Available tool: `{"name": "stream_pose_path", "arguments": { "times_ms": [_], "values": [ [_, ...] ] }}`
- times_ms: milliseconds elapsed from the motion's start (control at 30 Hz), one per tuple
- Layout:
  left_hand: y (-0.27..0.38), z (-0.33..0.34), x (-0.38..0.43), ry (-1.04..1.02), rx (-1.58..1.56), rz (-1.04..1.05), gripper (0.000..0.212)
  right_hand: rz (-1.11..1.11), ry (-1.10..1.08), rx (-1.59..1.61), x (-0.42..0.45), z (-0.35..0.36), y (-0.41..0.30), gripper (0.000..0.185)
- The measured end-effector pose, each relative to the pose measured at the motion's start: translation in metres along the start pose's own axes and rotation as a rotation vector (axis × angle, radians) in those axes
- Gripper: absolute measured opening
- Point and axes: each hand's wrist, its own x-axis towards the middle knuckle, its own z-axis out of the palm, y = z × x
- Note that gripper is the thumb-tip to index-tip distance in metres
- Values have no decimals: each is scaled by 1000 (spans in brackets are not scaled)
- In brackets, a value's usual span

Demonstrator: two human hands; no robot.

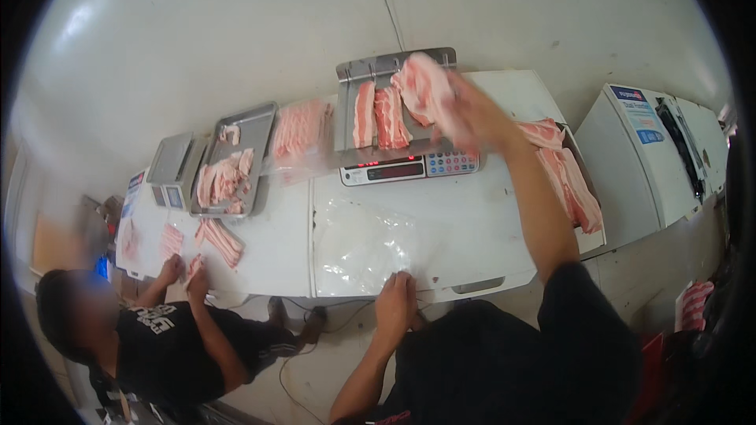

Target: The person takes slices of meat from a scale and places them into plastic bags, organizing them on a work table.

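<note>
My right hand (481,109) grips a slab of sliced pork belly (430,91) above the right part of a digital scale's metal pan (348,107). Other pork belly strips (390,118) lie on that pan, and the scale's keypad and lit display (396,171) face me. At the near edge of the white freezer top, my left hand (397,298) has its fingers closed on the edge of a clear plastic bag (366,245) that lies flat. More pork belly (567,183) fills a box (598,240) to the right of my right forearm.
To the left, a co-worker's hands (183,274) handle meat beside pork strips (220,242). A steel tray (260,159) of meat pieces, a small scale (171,159) and bagged pork slices (300,130) stand behind. Another white freezer (644,153) is at the right; cables (348,324) run on the floor.
</note>
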Motion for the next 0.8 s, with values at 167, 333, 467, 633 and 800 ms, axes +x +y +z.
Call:
{"name": "stream_pose_path", "arguments": {
  "times_ms": [167,333,467,633,800],
  "values": [
    [11,31,8,105,-66,-73,10,154,-169,335,-188,99,96,68],
    [16,20,10,213,-427,-341,5,151,-181,-273,-237,109,126,59],
    [31,21,13,238,122,177,5,309,-321,104,-216,107,133,65],
    [43,13,14,-47,-121,424,10,527,-359,1218,-191,131,172,67],
    [41,-3,10,-235,-163,572,8,508,-415,1468,-125,225,212,63]
  ]
}}
